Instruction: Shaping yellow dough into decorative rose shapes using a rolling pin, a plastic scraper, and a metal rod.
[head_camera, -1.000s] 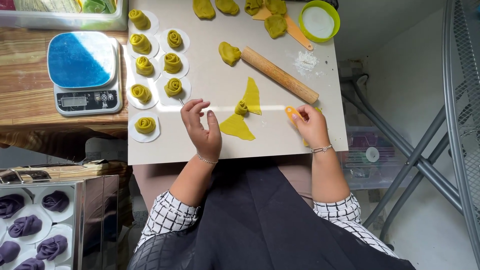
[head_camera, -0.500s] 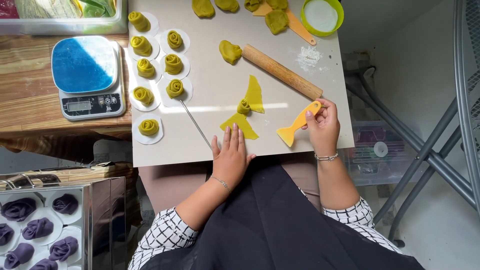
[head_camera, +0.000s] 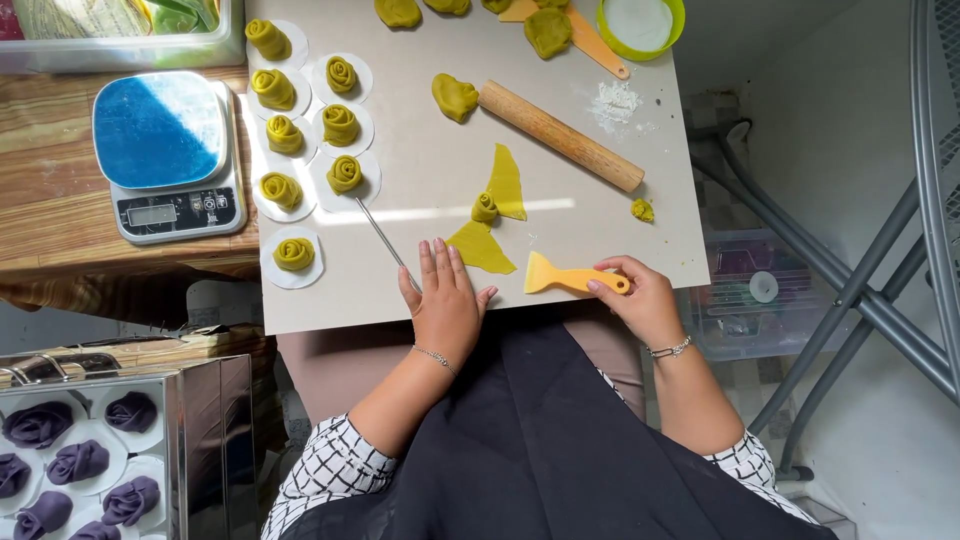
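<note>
While sunlight fell across the scene, a steel tray at the lower left held purple dough roses on white paper rounds. Above it, a scale with a blue top sat on a wooden bench. Just right of the scale lay a pale board, and along its left side stood green dough roses, each on its own paper round. A thin metal rod ran from the lowest rose of the inner row down towards the left hand. That hand lay flat on the board's near edge, palm down, fingers straight and a little spread, gripping nothing; its fingertips were just beside the lower of two flat green dough wedges. Between the wedges sat a small rolled bud. Above these, a wooden rolling pin lay slantwise with a dough lump at its left end. To the right, the right hand had its fingers curled around the handle of a yellow scraper, whose wide blade pointed left and lay on the board close to the lower wedge. At the top right stood a green bowl of white flour. Grey metal legs crossed the far right.
</note>
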